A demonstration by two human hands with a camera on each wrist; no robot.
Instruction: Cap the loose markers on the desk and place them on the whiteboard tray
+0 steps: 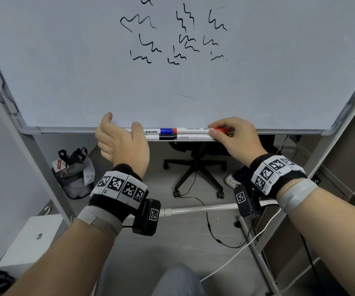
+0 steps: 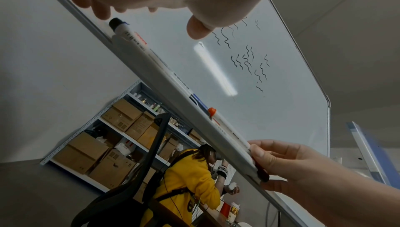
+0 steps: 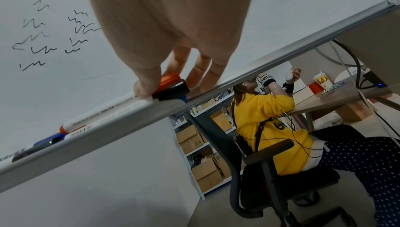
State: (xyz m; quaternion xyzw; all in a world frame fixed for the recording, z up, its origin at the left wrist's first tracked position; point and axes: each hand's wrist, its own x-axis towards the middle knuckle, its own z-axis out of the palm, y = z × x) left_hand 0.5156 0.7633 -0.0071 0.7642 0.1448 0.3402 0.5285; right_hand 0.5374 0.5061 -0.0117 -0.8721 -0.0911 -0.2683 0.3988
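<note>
The right hand (image 1: 236,139) pinches the red-capped marker (image 1: 195,130) on the whiteboard tray (image 1: 193,140); the left hand (image 1: 122,144) hovers open. A careless release could nudge the crowded markers, rolling 1 off the narrow tray.

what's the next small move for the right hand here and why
Probably let go and draw back. The right hand pinches the red-capped marker, which already lies capped in the whiteboard tray beside the blue marker and black marker. The left hand hovers open.
</note>
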